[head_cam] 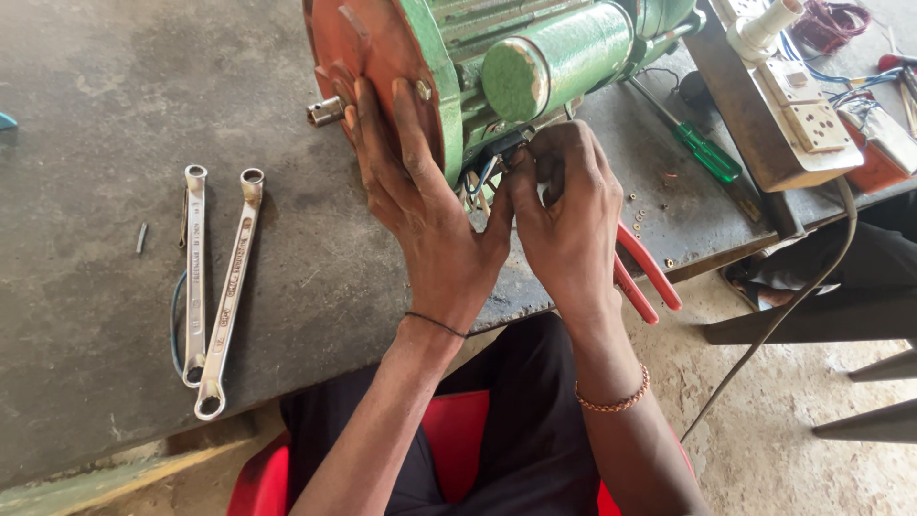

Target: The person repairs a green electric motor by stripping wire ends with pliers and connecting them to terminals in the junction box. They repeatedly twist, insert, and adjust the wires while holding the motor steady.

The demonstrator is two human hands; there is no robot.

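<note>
A green electric motor with a rust-red end cover lies on the dark workbench. My left hand rests flat against the red end cover, fingers spread, beside the short shaft. Just right of it, my right hand is closed around red-handled pliers, whose handles stick out below the palm. The plier tip is hidden by my fingers at the wires under the motor's terminal area.
Two ring spanners lie side by side on the bench at left, with a thin dark wire beside them. A green-handled screwdriver and several small nuts lie at right. A socket board with cables sits at the far right edge.
</note>
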